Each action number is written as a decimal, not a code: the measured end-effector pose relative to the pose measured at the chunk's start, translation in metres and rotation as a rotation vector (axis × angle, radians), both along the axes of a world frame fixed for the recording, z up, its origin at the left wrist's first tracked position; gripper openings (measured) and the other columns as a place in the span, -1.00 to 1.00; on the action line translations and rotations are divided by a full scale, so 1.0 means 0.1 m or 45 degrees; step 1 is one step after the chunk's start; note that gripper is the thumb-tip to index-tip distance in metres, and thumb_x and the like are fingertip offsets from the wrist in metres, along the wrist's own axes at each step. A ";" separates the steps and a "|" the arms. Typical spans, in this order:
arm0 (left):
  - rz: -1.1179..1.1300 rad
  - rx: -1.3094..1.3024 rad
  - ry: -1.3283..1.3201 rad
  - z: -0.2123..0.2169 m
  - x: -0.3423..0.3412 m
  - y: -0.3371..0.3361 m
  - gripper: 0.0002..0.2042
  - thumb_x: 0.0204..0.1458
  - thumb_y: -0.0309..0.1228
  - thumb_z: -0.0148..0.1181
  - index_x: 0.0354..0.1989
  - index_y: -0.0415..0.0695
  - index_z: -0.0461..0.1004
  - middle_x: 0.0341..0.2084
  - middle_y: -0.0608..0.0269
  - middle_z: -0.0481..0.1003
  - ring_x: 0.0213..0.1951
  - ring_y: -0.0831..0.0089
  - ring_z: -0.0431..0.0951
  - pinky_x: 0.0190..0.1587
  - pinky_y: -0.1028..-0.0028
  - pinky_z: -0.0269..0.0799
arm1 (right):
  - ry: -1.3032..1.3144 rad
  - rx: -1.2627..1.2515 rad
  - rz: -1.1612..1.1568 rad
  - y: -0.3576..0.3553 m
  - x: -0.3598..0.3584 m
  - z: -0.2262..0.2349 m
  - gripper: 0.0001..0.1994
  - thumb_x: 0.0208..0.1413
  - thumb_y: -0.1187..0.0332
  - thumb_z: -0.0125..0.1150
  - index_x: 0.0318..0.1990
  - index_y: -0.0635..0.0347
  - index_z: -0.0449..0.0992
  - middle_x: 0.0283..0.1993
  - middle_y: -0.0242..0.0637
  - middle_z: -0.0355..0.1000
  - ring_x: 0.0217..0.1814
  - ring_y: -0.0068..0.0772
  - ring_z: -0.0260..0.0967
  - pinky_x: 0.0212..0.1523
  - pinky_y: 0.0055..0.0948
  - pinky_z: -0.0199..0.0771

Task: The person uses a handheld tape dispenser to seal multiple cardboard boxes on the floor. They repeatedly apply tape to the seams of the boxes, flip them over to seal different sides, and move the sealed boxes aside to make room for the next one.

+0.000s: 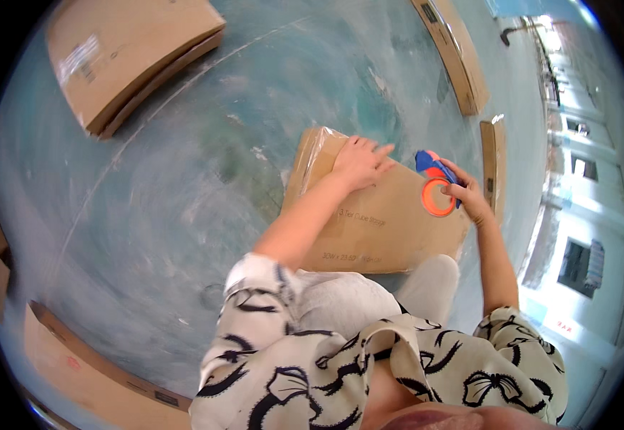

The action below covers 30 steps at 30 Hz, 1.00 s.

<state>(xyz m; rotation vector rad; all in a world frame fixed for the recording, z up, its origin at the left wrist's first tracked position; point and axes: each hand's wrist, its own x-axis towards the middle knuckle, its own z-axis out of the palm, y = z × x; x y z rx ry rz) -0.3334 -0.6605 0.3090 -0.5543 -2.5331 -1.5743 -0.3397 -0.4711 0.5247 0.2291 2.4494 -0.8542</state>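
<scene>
- with left forearm stretched forward, resting loosely spread left hand on cardboard box
- with right forearm extended, gripping blue-and-orange tape dispenser in right hand

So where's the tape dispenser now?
In the head view, right of centre, the tape dispenser is in the right hand, by the box under the left hand.

Brown cartons (some long, narrow) rest on the blue-green floor.
</scene>
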 end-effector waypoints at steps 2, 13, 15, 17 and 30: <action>0.233 0.422 0.144 0.10 0.26 -0.22 -0.56 0.07 -0.25 0.15 0.10 -0.17 0.35 0.01 -0.04 0.41 0.04 0.01 0.39 0.09 0.12 0.27 | -0.121 -0.644 -0.580 0.56 0.47 -0.43 -0.45 -0.22 0.39 0.13 0.08 0.22 0.42 -0.10 -0.27 0.44 -0.14 -0.44 0.39 -0.10 -0.50 0.42; 0.438 0.716 -0.796 -0.40 1.54 -0.61 -0.37 0.20 -0.25 0.01 0.31 -0.41 -0.02 0.28 -0.18 0.11 0.29 0.05 0.13 0.31 0.26 0.00 | -0.221 -1.052 -1.213 0.99 1.92 -1.46 -0.66 -0.15 0.50 0.11 -0.12 0.29 0.45 -0.28 -0.26 0.48 -0.24 -0.38 0.47 -0.12 -0.41 0.51; 0.441 0.724 -0.857 -0.35 1.40 -0.43 -0.36 0.21 -0.25 -0.02 0.31 -0.43 -0.05 0.30 -0.20 0.06 0.33 0.06 0.06 0.34 0.28 -0.06 | -0.176 -1.069 -1.160 1.20 1.95 -1.57 -0.71 -0.10 0.45 0.10 -0.15 0.27 0.46 -0.21 -0.31 0.48 -0.14 -0.42 0.45 -0.06 -0.40 0.49; 0.411 0.665 -0.847 -0.41 1.38 -0.20 -0.34 0.20 -0.24 -0.01 0.32 -0.44 -0.07 0.32 -0.22 0.01 0.36 0.06 -0.01 0.36 0.28 -0.13 | -0.113 -1.186 -1.259 1.16 1.84 -1.58 -0.76 -0.04 0.43 0.09 -0.17 0.24 0.48 -0.20 -0.31 0.48 -0.14 -0.45 0.45 -0.07 -0.42 0.49; -0.422 -0.002 -0.501 -0.54 0.54 0.60 -0.22 -0.29 -0.14 0.50 0.13 -0.24 0.31 0.08 -0.14 0.35 0.05 0.07 0.41 0.03 0.28 0.40 | 0.280 -1.261 -1.752 1.01 1.80 -1.76 -0.67 -0.05 0.47 0.08 -0.06 0.27 0.40 -0.18 -0.31 0.43 -0.20 -0.48 0.39 -0.10 -0.44 0.44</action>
